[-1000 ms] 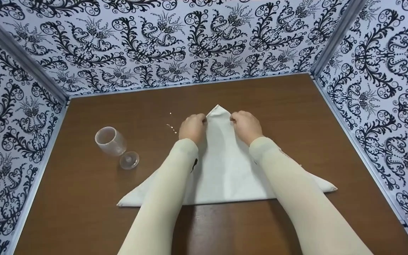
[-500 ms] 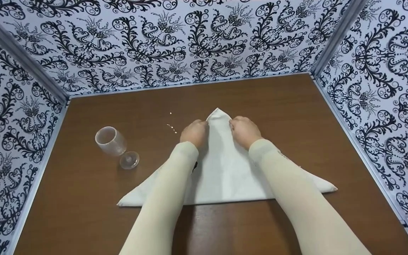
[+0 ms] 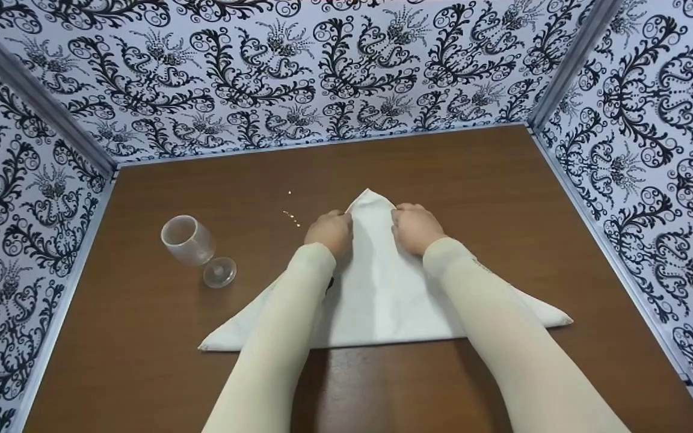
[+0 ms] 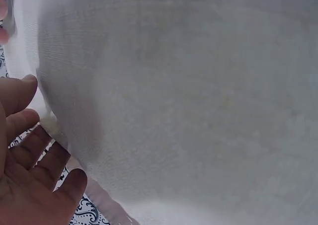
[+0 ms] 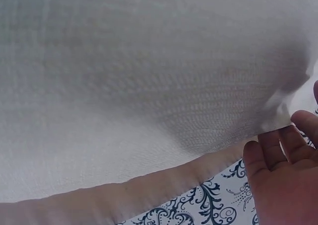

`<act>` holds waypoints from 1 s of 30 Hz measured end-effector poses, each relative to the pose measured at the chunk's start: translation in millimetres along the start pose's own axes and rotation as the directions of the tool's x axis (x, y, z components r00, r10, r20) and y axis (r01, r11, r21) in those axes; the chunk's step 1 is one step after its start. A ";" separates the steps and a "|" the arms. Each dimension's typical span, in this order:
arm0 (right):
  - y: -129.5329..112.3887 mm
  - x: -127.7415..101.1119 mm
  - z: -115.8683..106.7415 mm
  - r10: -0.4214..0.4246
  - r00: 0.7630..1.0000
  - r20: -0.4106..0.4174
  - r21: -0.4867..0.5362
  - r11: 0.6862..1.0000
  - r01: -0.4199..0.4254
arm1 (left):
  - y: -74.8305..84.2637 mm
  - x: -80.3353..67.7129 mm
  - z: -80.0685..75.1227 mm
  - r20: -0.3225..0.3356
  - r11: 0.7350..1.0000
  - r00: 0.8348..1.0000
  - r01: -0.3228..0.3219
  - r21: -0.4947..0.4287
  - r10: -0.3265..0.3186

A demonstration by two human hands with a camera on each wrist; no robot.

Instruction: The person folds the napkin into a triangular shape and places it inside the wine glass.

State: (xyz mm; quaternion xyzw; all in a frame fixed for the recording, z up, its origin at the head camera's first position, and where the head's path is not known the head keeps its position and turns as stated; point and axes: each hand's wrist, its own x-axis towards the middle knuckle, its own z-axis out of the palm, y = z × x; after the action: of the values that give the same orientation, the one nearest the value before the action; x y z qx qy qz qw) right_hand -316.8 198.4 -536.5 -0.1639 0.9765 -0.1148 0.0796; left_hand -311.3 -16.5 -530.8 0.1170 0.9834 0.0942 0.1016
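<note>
Change: over the last second we see both hands draw back toward the body along the white cloth napkin (image 3: 382, 288), and its far tip has come with them, now lying a little nearer than it did.
Meaning: we judge the tip is being pulled back over the triangle, so a fold at the apex looks under way but not yet laid flat.
Left hand (image 3: 329, 231): fingers curled, pinching the left edge of the napkin just below the tip; the left wrist view shows fingers against the raised cloth.
Right hand (image 3: 414, 227): fingers curled, pinching the right edge opposite, close to the left hand.
Napkin: a folded triangle at mid bench (image 3: 503, 180), long edge nearest us, apex lifted slightly between the hands.
Glass: a clear stemmed glass (image 3: 196, 248) lies on its side left of the napkin, well apart from it.
Specks: a few pale crumbs (image 3: 291, 215) on the bench beside the left hand.
Writing: none readable; we find no brand or label on cloth, glass or the patterned walls (image 3: 322, 66).
</note>
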 end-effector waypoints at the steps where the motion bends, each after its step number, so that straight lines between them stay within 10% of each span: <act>1: 0.4 0.0 0.3 -0.002 1.000 -0.001 -0.004 1.000 0.002 | -0.1 -0.4 -0.4 -0.001 1.000 1.000 0.000 0.003 0.000; 30: -11.0 -16.3 4.3 -0.031 0.995 0.092 -0.051 0.998 0.035 | 10.7 -9.7 6.4 0.063 0.996 0.998 -0.008 0.084 0.002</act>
State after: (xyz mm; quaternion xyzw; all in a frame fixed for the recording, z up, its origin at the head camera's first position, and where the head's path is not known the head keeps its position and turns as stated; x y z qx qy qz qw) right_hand -297.5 192.9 -536.0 -0.1872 0.9717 -0.0827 0.1178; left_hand -298.4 -7.6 -533.0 0.1266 0.9825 0.0492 0.1274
